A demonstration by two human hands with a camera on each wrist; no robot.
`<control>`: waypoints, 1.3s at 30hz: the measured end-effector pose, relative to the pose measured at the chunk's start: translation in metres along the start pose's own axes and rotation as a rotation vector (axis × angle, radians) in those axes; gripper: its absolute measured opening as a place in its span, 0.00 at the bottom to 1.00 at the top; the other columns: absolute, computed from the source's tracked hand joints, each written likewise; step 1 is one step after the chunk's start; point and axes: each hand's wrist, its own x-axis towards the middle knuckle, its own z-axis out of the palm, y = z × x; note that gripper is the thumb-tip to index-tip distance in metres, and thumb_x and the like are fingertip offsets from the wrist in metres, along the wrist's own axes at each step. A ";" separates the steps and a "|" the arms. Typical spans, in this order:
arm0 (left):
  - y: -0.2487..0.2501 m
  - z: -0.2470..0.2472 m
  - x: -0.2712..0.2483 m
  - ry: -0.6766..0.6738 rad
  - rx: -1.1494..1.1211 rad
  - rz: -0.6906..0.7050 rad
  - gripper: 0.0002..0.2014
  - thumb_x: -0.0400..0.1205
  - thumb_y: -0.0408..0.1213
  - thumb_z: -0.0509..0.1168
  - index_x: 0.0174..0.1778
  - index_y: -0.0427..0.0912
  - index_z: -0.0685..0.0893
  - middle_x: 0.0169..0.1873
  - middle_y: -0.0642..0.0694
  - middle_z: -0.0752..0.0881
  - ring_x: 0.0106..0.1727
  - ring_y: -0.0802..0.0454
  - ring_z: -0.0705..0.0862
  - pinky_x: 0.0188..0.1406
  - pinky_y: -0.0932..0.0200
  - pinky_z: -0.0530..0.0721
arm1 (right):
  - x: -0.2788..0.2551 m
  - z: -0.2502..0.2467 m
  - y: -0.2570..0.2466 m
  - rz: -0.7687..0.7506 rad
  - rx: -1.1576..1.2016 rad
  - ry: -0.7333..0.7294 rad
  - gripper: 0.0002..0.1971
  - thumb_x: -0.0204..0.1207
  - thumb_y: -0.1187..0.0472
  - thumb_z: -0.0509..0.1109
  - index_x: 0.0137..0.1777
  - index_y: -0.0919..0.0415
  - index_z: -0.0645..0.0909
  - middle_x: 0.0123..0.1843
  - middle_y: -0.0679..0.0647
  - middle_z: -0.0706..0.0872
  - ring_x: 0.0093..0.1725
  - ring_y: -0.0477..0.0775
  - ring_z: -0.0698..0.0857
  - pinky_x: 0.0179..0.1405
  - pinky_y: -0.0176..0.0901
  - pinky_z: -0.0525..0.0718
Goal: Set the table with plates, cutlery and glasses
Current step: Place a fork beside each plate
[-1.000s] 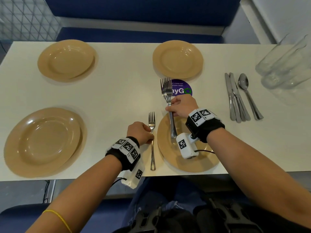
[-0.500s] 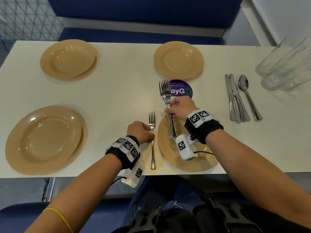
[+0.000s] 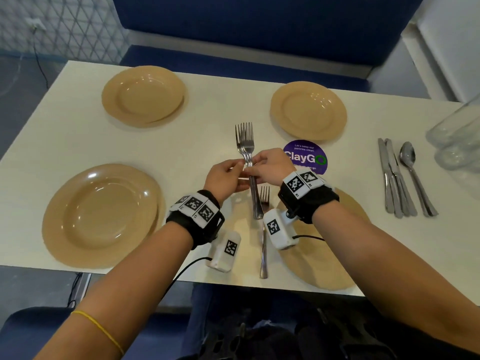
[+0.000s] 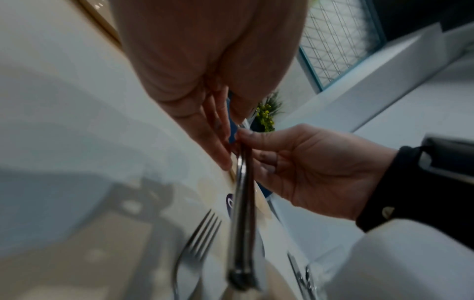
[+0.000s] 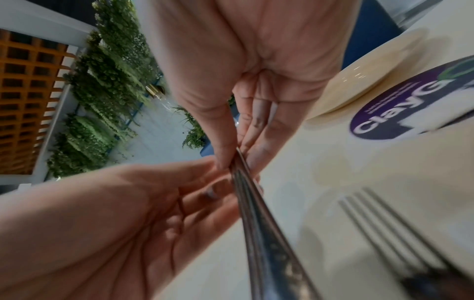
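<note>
Head view with both wrist views. The right hand pinches a bundle of forks at the neck, thumb against fingertips, and holds it clear of the table, tines toward 12 o'clock. The left hand has its fingers at the same point on the bundle, apparently to peel off one fork; whether it grips yet or only touches cannot be told from the wrist views.

One single fork already lies on the table at the 9 o'clock side of the near right plate, which the right forearm partly covers.

Risks, as judged: the nested forks may come away together, or one may slip from the pinch and drop onto the laid fork or the plate below, knocking it askew. The cause would be smooth, closely stacked handles held at one narrow point.

Count: four tan plates, namely the near right plate, the near left plate, the far left plate and the far right plate. The bundle shows about three forks, the exact number uncertain. At 3 o'clock lie knives, two or three overlapping, and one spoon. Clear glasses stand at the right edge, partly cut off and uncountable. A purple ClayGo sticker sits below the far right plate.
</note>
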 end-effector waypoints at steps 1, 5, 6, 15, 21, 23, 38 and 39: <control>0.002 -0.010 0.003 -0.005 -0.038 0.011 0.11 0.87 0.33 0.56 0.60 0.34 0.80 0.48 0.34 0.86 0.41 0.39 0.89 0.48 0.53 0.89 | 0.004 0.010 -0.009 -0.009 -0.013 -0.012 0.05 0.69 0.67 0.76 0.40 0.60 0.82 0.44 0.61 0.88 0.48 0.59 0.90 0.51 0.52 0.90; 0.011 -0.070 0.019 0.009 -0.086 0.041 0.06 0.86 0.30 0.58 0.49 0.37 0.80 0.40 0.38 0.86 0.31 0.47 0.90 0.41 0.56 0.90 | 0.024 0.058 -0.047 -0.029 -0.030 -0.037 0.06 0.68 0.69 0.75 0.41 0.59 0.83 0.42 0.61 0.88 0.49 0.61 0.90 0.53 0.55 0.89; 0.014 -0.091 0.022 0.015 -0.070 0.040 0.06 0.86 0.31 0.58 0.49 0.37 0.80 0.40 0.37 0.87 0.32 0.46 0.90 0.42 0.54 0.90 | 0.029 0.074 -0.058 -0.033 -0.021 -0.039 0.06 0.68 0.70 0.75 0.40 0.60 0.83 0.44 0.63 0.89 0.48 0.61 0.90 0.53 0.55 0.89; 0.032 -0.295 0.029 0.123 0.185 0.016 0.09 0.84 0.35 0.63 0.53 0.37 0.86 0.34 0.46 0.84 0.32 0.50 0.84 0.37 0.59 0.88 | 0.047 0.212 -0.139 0.003 0.009 0.017 0.08 0.68 0.70 0.76 0.43 0.61 0.82 0.46 0.62 0.88 0.43 0.58 0.88 0.44 0.45 0.90; 0.015 -0.399 0.023 0.238 0.327 -0.065 0.06 0.81 0.35 0.68 0.46 0.36 0.87 0.32 0.44 0.86 0.32 0.49 0.85 0.38 0.57 0.88 | 0.047 0.264 -0.158 0.017 -0.122 0.077 0.07 0.67 0.66 0.76 0.44 0.56 0.84 0.43 0.57 0.88 0.50 0.59 0.89 0.55 0.55 0.88; 0.008 -0.418 0.021 0.268 0.364 -0.081 0.05 0.81 0.35 0.68 0.44 0.37 0.87 0.32 0.44 0.86 0.34 0.48 0.86 0.42 0.55 0.89 | 0.045 0.275 -0.161 0.026 -0.147 0.086 0.07 0.68 0.66 0.75 0.46 0.58 0.85 0.45 0.58 0.89 0.50 0.59 0.89 0.55 0.55 0.88; -0.033 -0.427 -0.007 0.187 0.491 -0.175 0.07 0.75 0.29 0.71 0.32 0.41 0.84 0.29 0.43 0.87 0.30 0.47 0.87 0.45 0.55 0.90 | 0.028 0.308 -0.154 0.011 -0.271 0.079 0.11 0.70 0.65 0.74 0.52 0.59 0.85 0.42 0.52 0.84 0.47 0.53 0.83 0.53 0.44 0.85; -0.032 -0.427 -0.008 0.191 0.490 -0.173 0.07 0.74 0.29 0.72 0.32 0.42 0.84 0.30 0.43 0.88 0.31 0.46 0.88 0.45 0.55 0.89 | 0.027 0.307 -0.154 0.006 -0.276 0.080 0.11 0.70 0.65 0.74 0.53 0.59 0.85 0.43 0.52 0.84 0.47 0.52 0.83 0.54 0.43 0.84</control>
